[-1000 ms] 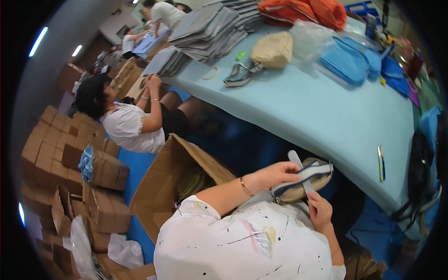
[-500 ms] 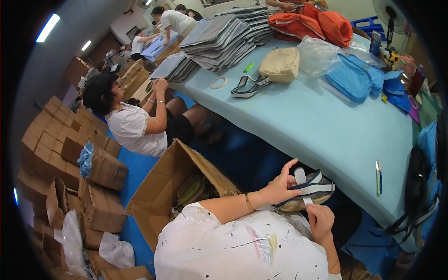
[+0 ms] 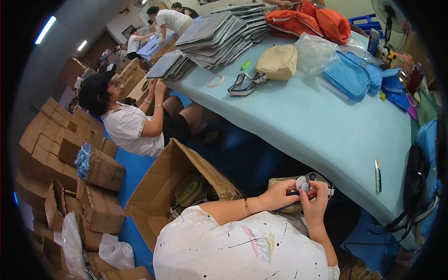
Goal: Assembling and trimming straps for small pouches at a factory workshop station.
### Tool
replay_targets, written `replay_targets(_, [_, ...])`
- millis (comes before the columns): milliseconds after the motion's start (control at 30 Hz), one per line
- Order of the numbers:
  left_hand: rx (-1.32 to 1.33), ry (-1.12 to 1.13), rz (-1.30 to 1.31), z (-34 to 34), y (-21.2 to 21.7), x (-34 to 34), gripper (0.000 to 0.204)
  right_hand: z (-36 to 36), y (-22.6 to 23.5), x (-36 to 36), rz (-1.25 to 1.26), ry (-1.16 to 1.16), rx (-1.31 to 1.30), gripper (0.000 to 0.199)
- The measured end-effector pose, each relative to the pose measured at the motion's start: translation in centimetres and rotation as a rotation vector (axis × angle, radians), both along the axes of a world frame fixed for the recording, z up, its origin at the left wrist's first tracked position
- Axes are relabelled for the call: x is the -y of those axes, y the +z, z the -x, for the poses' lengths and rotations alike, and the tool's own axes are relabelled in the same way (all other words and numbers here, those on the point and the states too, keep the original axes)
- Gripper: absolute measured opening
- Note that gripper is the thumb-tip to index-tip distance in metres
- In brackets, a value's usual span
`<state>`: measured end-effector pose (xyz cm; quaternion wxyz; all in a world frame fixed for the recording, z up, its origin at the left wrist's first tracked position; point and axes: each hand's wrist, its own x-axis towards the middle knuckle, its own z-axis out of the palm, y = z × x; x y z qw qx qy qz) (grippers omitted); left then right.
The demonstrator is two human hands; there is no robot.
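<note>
A small beige bag (image 3: 276, 179) with a dark-edged strap is held at my lap, beside the table's near edge. My left hand (image 3: 278, 195) is closed on the bag's strap, its fingertips at the white round-ended tabs (image 3: 302, 183) that stand up from it. My right hand (image 3: 316, 200) pinches at the same tabs from the other side, thumb and fingers pressed together. The two hands nearly meet. Much of the bag lies hidden behind my hands and forearm.
An open cardboard box (image 3: 154, 205) with bags inside stands at my left. On the blue-covered table (image 3: 326, 126) lie thread snips (image 3: 378, 176), a beige pouch (image 3: 277, 62), a tape roll (image 3: 215, 80) and stacked grey pieces (image 3: 212, 37). A seated co-worker (image 3: 133, 126) works farther left.
My left hand has turned from spread fingers to a closed grip. My right hand has risen to the white tabs, which now stand together between both hands. The bag has turned.
</note>
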<state>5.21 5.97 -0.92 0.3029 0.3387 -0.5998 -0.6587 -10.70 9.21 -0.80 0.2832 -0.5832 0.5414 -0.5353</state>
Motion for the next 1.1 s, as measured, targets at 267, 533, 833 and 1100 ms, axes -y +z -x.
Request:
replay_targets(267, [0.005, 0.014, 0.083, 0.3, -0.4, -0.7, 0.036, 0.2, 0.9, -0.6, -0.108, 0.005, -0.023, 0.021])
replay_targets(533, [0.124, -0.023, 0.251, -0.1, 0.5, -0.5, 0.032, 0.2, 1.1, -1.2, -0.099, -0.061, -0.074, 0.018])
replay_targets(833, [0.241, -0.001, 0.440, 0.1, 0.5, -0.9, 0.021, 0.2, -0.4, -1.4, -0.012, -0.091, -0.263, 0.018])
replay_targets(1100, [0.340, 0.019, 0.483, 0.2, 0.5, -1.2, 0.018, 0.0, 0.3, -1.5, -0.172, -0.066, -0.087, 0.016])
